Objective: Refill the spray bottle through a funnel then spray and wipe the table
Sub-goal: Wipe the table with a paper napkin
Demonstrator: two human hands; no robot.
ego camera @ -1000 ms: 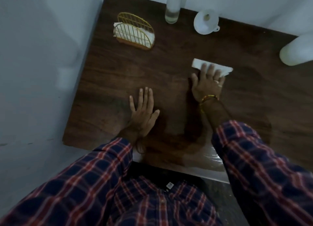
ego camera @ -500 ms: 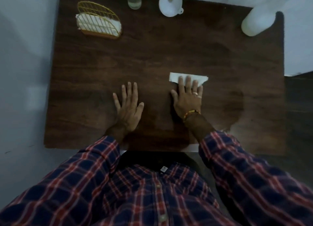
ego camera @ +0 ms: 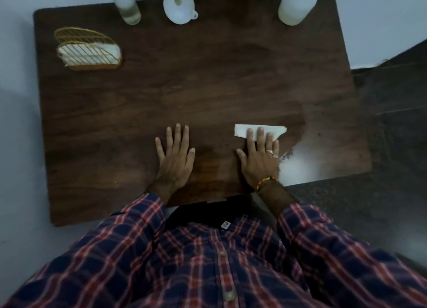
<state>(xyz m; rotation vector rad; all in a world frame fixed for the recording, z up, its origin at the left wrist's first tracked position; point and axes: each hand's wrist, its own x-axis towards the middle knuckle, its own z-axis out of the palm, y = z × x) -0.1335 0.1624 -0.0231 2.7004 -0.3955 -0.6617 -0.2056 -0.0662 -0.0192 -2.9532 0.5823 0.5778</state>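
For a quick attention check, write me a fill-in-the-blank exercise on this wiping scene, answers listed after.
1. The right hand presses a folded white ____ on the table.
2. The left hand lies flat and holds ____.
3. The white funnel stands at the table's ____ edge.
4. The gold wire holder sits at the far ____ of the table.

Missing words: tissue; nothing; far; left
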